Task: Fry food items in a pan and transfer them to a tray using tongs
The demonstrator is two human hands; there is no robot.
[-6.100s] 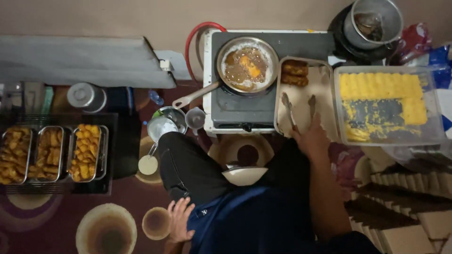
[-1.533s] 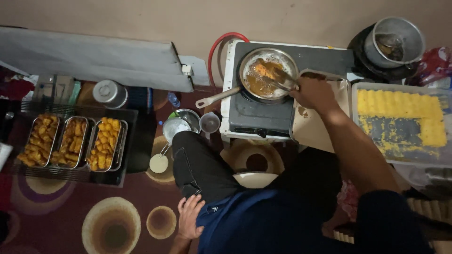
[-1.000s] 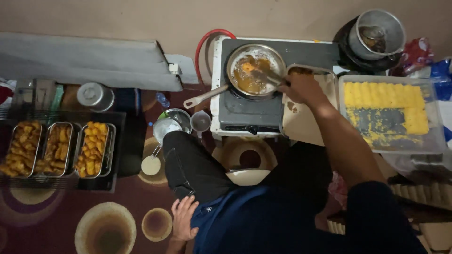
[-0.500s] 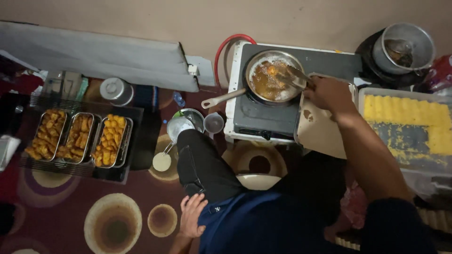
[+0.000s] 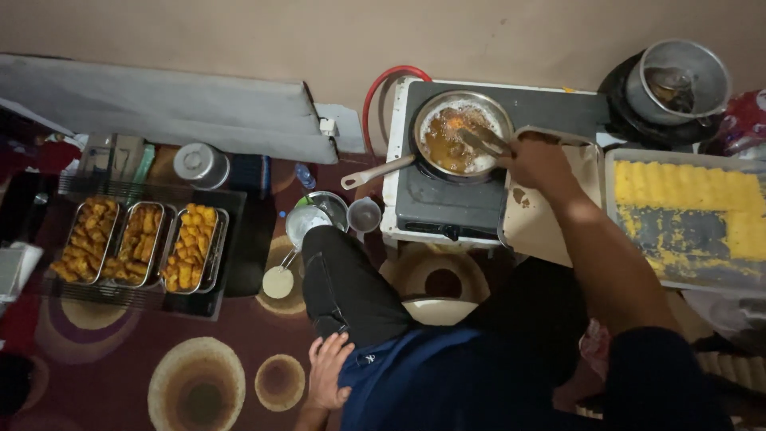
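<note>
Head view: the right hand (image 5: 541, 164) pinches metal tongs (image 5: 485, 142) whose tips reach into the frying pan (image 5: 461, 137) of bubbling oil, probably so the fingers stay back from the heat. The pan sits on the gas stove (image 5: 479, 199), its handle sticking out past the stove's left edge. Just right of the stove lies a pale tray (image 5: 550, 227), nearly bare, and beyond that a clear tub of yellow breaded pieces (image 5: 686, 191). The left hand (image 5: 327, 371) rests spread on the knee, holding nothing. Well left of the stove, three metal trays of fried pieces (image 5: 140, 243) sit on a rack over the patterned carpet (image 5: 199, 375), which offers open room.
</note>
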